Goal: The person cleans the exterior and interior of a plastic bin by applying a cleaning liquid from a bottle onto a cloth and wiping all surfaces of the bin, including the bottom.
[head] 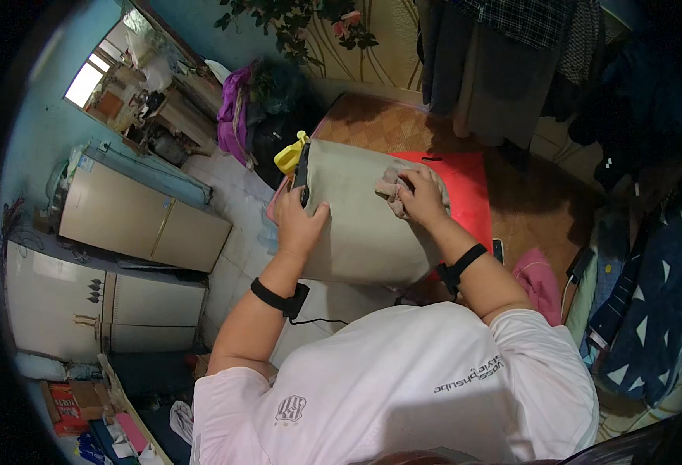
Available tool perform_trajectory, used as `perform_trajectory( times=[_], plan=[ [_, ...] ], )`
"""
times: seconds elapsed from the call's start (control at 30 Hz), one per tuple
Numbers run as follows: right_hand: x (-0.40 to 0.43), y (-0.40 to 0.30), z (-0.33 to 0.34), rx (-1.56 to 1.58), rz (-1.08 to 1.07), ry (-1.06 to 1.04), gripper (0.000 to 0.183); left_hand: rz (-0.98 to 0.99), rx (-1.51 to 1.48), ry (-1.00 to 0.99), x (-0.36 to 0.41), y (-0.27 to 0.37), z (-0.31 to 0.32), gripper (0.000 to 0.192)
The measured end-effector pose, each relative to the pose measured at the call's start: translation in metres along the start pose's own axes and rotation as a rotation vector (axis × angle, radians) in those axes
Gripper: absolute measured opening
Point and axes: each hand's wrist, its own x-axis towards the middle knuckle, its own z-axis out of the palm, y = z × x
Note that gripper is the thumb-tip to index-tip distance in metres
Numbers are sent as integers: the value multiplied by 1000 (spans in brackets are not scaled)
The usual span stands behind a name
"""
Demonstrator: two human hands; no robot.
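A large pale beige object (364, 232) with a smooth, slightly curved surface lies before me; its exact kind I cannot tell. My left hand (301, 224) grips its left end by a black edge part (302, 171), thumb resting on the beige surface. A crumpled, greyish-pink cloth (396, 189) is bunched under my right hand (421, 195), pressed against the right part of the surface. Just beyond my left hand, by the black edge, a bright yellow plastic thing (290, 156) sticks up.
Beneath the object, a red sheet (463, 186) covers part of a brown woven-pattern mat (370, 119). A phone (497, 251) and pink fabric (537, 282) lie to the right. Clothes (492, 70) hang at the back right. A two-door refrigerator (137, 215) stands left, beyond the tiled floor (233, 203).
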Motion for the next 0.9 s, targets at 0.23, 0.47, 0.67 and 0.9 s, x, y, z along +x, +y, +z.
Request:
perform_trajectory(
  times=[0.23, 0.47, 0.67, 0.9],
  plan=[
    [8, -27, 6, 28, -222, -59, 43, -38, 65, -103, 3, 0, -1, 70],
    [-2, -4, -17, -51, -235, -122, 43, 49, 47, 78, 5, -8, 7, 58],
    [8, -11, 2, 45, -276, -103, 43, 10, 6, 16, 7, -17, 4, 60],
    [-9, 23, -19, 35, -252, -97, 42, 2, 58, -65, -2, -8, -2, 62]
  ],
)
